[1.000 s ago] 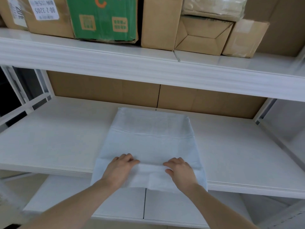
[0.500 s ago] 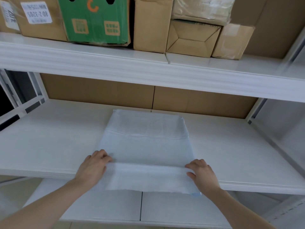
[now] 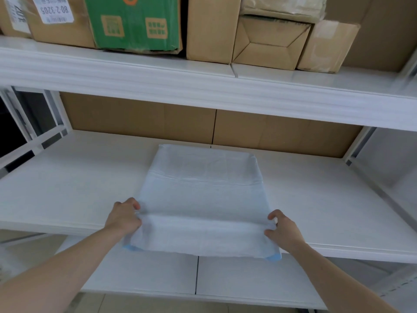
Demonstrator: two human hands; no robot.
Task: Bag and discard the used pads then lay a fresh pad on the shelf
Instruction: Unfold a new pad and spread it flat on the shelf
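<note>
A pale blue-white pad (image 3: 203,199) lies partly folded on the middle white shelf (image 3: 67,188), its near flap hanging over the shelf's front edge, with blue backing showing at both near corners. My left hand (image 3: 124,216) pinches the pad's left edge at the fold line. My right hand (image 3: 283,229) pinches the right edge at the same fold. Both hands are at the shelf's front edge, a pad's width apart.
The upper shelf (image 3: 203,86) carries brown cardboard boxes (image 3: 268,39) and a green box (image 3: 135,23). Cardboard panels (image 3: 140,118) back the middle shelf. A lower white shelf (image 3: 203,276) sits beneath. White frame posts stand at the left (image 3: 29,123) and right (image 3: 361,141).
Both hands slid outward from the middle of the near flap to the pad's left and right edges and closed on them. The near flap now hangs flatter and wider.
</note>
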